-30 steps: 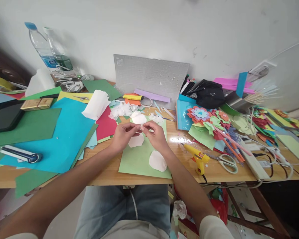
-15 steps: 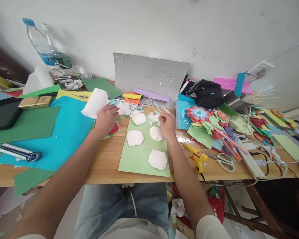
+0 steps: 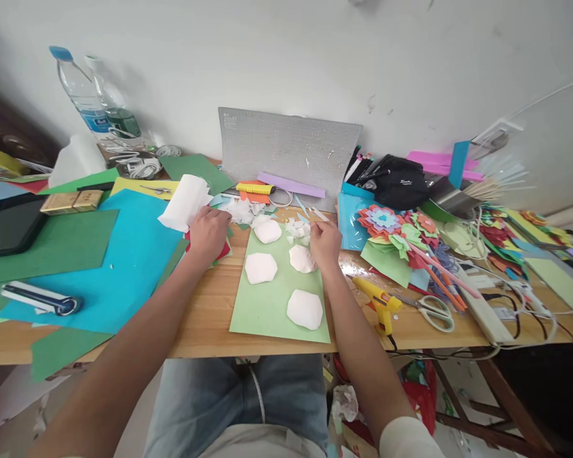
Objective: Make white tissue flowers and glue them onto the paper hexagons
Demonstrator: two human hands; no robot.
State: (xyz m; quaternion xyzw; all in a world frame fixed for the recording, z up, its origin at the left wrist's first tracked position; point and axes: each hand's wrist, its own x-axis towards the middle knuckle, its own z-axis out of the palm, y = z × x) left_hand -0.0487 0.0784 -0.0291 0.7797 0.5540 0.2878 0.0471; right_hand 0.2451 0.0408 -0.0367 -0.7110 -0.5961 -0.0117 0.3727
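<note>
Rear left: two clear plastic bottles point(image 3: 82, 95) stand near the wall point(image 3: 286, 51) (the leftmost has a blue cap). Rear centre: a grey gridded mat point(image 3: 286, 143) leans upright, with a lilac strip point(image 3: 291, 185) along its lower edge. Left: a white and dark-blue tool point(image 3: 41, 299) lies on a large blue sheet point(image 3: 134, 242). Right: layered paper flowers point(image 3: 383, 219) sit before a black pouch point(image 3: 403, 181); nearer, a yellow glue gun point(image 3: 382, 300) lies beside scissors point(image 3: 423, 305), left of a white power strip point(image 3: 484, 308).

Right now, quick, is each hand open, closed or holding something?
Left hand: beside the white roll; grip can't be told.
Right hand: curled; contents can't be told.
</note>
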